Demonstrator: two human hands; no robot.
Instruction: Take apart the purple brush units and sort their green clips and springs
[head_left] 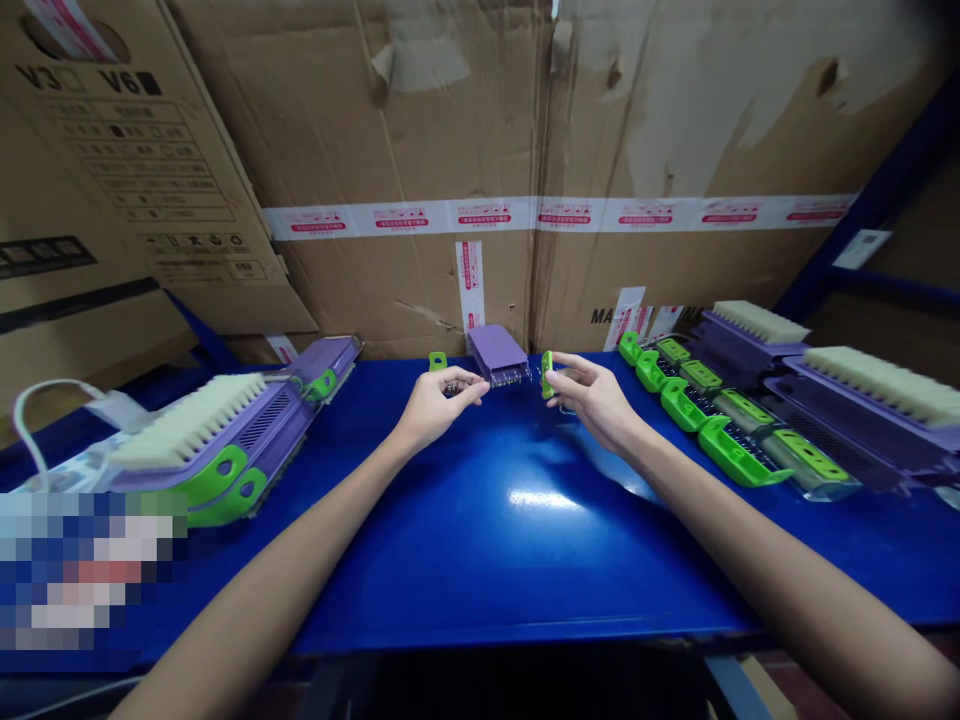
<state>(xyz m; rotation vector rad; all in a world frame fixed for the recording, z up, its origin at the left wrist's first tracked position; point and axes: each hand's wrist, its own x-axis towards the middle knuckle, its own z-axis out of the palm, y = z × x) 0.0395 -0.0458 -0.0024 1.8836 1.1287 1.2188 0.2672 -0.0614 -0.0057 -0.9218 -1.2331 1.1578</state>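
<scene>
A purple plastic part with a clear front edge lies at the far middle of the blue table. My left hand is closed in a pinch on the left end of that clear edge. My right hand pinches a small green end cap just right of the purple part. A second green end cap stands on the table behind my left hand.
Purple brush units with white bristles and green ends lie at the left. Several clear and green pieces and more brush units line the right. Large cardboard boxes wall the back. A white cable loops at far left.
</scene>
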